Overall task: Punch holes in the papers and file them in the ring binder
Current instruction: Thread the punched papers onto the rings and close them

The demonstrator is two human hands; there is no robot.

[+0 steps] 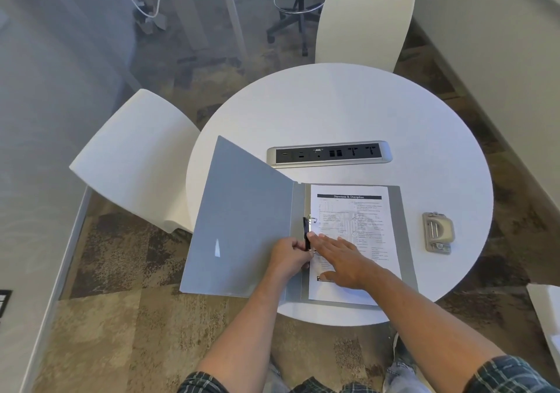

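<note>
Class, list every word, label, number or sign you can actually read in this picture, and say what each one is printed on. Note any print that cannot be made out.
"Direction & Discipline": dark header bar at the top of the paper lying in the open ring binder.
Body text on that paper: too small and blurred to read.
Dark strip at the paper's lower left: partly hidden by the right hand, unreadable.
Hole punch: no readable label.
Socket strip: no legible markings.

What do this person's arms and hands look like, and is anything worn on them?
Both forearms are bare, with no watch, glove or ring that I can make out on the left hand or the right hand. Short sleeves in a dark green and white plaid show at the bottom edge, one on each arm. Light blue jeans show between them.
</note>
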